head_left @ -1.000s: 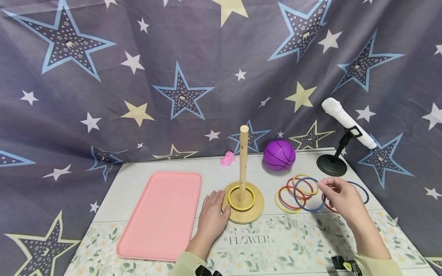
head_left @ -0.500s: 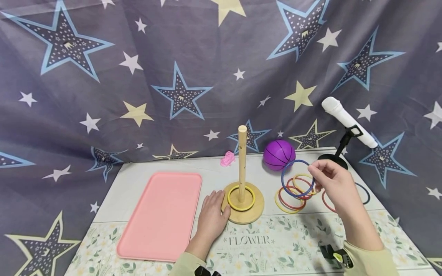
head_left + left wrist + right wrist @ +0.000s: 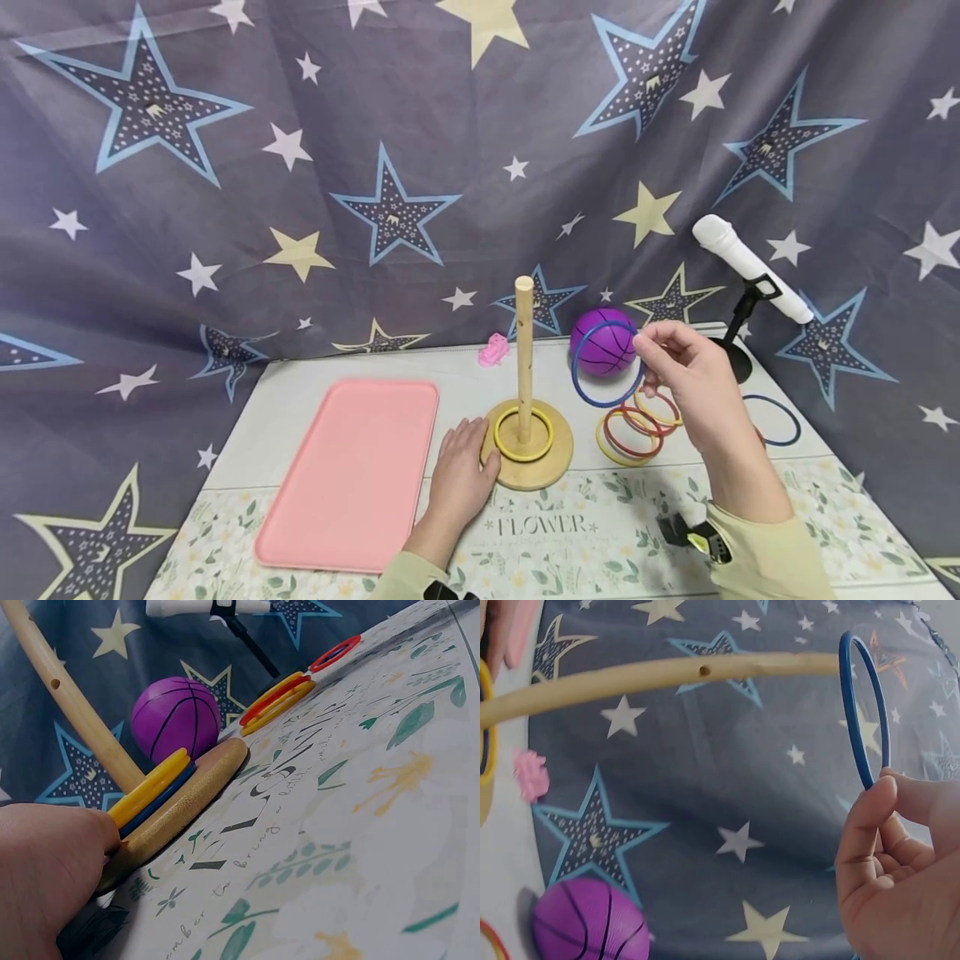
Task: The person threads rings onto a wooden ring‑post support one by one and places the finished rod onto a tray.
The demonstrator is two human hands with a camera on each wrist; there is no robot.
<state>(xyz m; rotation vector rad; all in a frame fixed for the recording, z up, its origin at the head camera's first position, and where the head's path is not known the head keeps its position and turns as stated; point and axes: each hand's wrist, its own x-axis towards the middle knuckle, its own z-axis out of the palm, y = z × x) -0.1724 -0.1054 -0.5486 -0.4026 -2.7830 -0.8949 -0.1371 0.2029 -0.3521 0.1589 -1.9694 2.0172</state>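
My right hand (image 3: 693, 379) pinches a blue ring (image 3: 576, 375) at its edge between thumb and fingertips. The ring hangs raised, right of the wooden peg (image 3: 524, 358), overlapping the purple ball in the head view. The peg stands upright on a round wooden base (image 3: 557, 462). Around its foot lie a yellow ring (image 3: 551, 442) and, under that, a blue ring (image 3: 157, 799) seen in the left wrist view. My left hand (image 3: 462, 475) rests at the base's left edge, fingers extended, thumb at the rim.
Red and yellow rings (image 3: 633, 456) lie overlapping on the right, with another blue ring (image 3: 783, 442) farther right. Behind are a purple ball (image 3: 600, 317), a small pink toy (image 3: 493, 350) and a white microphone (image 3: 750, 262) on a black stand. A pink tray (image 3: 352, 475) lies left.
My right hand has lifted the blue ring from over the ring pile and carried it up and left toward the peg. My left hand has stayed at the base.
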